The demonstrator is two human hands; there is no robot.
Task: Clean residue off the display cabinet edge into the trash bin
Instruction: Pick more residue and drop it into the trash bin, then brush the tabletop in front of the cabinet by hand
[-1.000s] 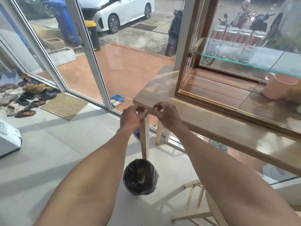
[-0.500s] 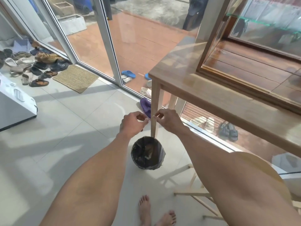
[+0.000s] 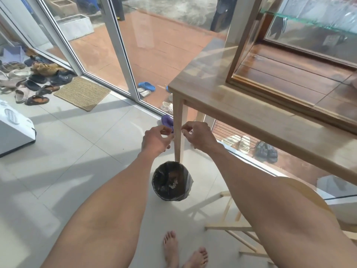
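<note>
Black-lined trash bin [image 3: 172, 180] sits below left hand [image 3: 156, 140] and right hand [image 3: 199, 135], fingertips pinched, contents indiscernible.

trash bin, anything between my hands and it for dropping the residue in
Nothing visible blocks the drop. The left hand and right hand are held above the open trash bin, with only air below them. The table leg runs down between the hands and stands just behind the bin's rim.

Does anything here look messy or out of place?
Mostly the shoes, heaped loosely beside the mat, and one purple shoe lying alone by the table leg. The bin stands upright; no spill shows around it.
</note>
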